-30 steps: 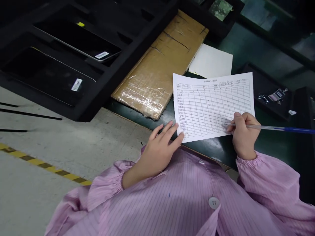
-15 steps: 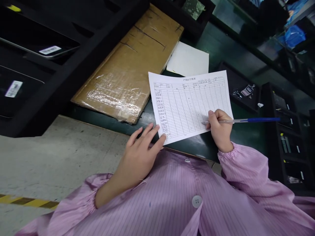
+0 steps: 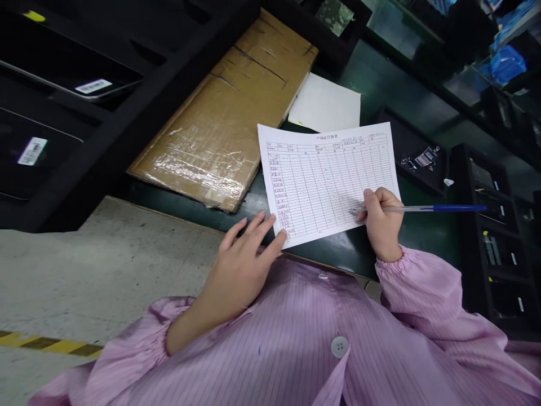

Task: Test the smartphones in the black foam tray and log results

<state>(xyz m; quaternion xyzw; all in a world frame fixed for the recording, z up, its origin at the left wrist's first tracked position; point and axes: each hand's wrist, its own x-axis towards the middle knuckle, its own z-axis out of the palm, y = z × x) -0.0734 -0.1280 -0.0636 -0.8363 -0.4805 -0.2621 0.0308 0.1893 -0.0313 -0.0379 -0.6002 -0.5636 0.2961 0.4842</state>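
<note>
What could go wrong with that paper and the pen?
The printed sheet might slip, since the left hand only touches it near one corner. Those fingers could smudge the handwriting close to them if wet. The pen in the right hand might leave a stray mark: its tip is at the sheet.

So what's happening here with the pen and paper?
Someone in a pink striped top holds a pen in the right hand, its tip at the lower part of a paper with a printed grid. The left hand has its fingers at the paper's lower left corner. The paper is on a dark green table, beside some brown cardboard.
</note>
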